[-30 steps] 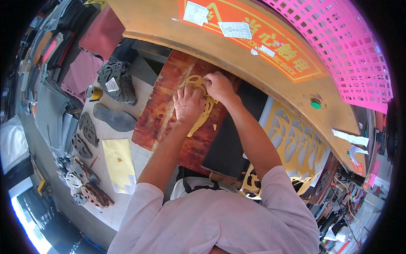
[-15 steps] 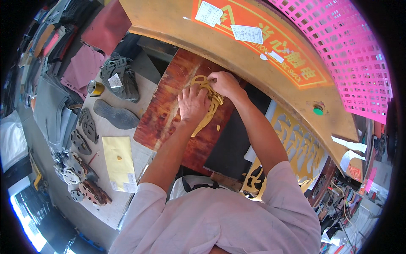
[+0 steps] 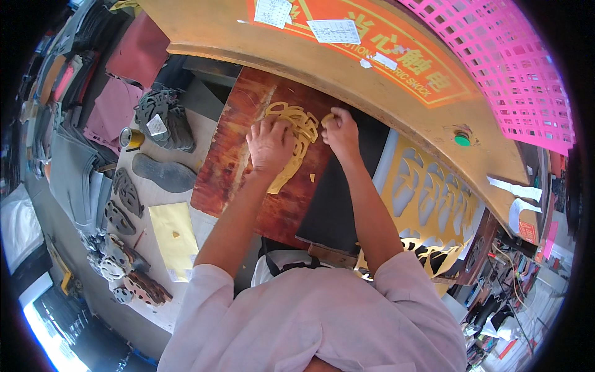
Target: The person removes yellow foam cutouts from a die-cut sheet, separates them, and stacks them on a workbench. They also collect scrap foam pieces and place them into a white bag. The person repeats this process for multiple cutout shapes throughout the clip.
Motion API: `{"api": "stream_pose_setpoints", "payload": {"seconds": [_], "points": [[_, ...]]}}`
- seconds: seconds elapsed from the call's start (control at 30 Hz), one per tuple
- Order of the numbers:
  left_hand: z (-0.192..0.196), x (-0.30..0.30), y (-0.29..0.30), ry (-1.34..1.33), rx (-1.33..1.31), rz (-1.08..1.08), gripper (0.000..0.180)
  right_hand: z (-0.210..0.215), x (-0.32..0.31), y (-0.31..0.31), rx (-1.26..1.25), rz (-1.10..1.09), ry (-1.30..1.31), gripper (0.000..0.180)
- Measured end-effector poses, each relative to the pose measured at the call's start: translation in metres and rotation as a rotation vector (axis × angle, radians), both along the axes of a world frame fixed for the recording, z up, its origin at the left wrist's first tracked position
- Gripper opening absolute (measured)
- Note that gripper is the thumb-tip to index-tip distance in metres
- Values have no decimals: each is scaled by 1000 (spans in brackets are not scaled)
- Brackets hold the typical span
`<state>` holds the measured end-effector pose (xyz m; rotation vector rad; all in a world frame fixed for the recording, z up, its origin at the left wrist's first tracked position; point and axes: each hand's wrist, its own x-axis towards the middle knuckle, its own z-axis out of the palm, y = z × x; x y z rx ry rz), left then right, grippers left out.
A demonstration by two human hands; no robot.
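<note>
A loose pile of thin yellow cut-out pieces (image 3: 302,127), with strap-like openings, lies on a mottled red-brown board (image 3: 217,180). My left hand (image 3: 271,147) rests over the pile's left side, fingers spread and lying on it. Just right of the pile, my right hand (image 3: 342,137) is closed in a pinch. A small yellow scrap (image 3: 327,119) shows at its fingertips. Another yellow scrap (image 3: 312,177) lies on the board below the pile.
An orange machine beam (image 3: 384,105) with a green button (image 3: 462,139) spans the far side. Right of the board are a black sheet (image 3: 331,208) and a cut-out yellow sheet (image 3: 396,186). Dark cut pieces (image 3: 164,121) and a can (image 3: 131,138) stand left. A pink basket (image 3: 527,80) hangs over the far right.
My right hand has drawn off the pile to the right, bringing a small yellow scrap with it. My left hand stays on the pile. The whole view has shifted slightly.
</note>
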<state>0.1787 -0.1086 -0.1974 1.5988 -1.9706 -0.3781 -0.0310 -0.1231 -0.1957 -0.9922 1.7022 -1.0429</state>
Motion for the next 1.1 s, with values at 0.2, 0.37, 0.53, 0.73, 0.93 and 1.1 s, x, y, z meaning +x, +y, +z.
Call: {"api": "stream_pose_setpoints", "payload": {"seconds": [0.2, 0.37, 0.53, 0.73, 0.93, 1.1], "points": [[19, 73, -6, 1109, 671, 128, 33, 28, -2, 83, 402, 271, -353, 35], [9, 60, -13, 204, 259, -87, 42, 37, 38, 106, 441, 402, -274, 40], [24, 34, -23, -150, 360, 41, 75, 41, 48, 124, 422, 366, -238, 42], [57, 17, -8, -244, 490, 116, 84, 34, 49, 129, 351, 298, -359, 51], [44, 15, 29, -168, 613, 323, 91, 38, 53, 128, 399, 266, -610, 60], [33, 24, 41, 259, 618, 380, 69, 34, 50, 136, 440, 160, -893, 60]]}}
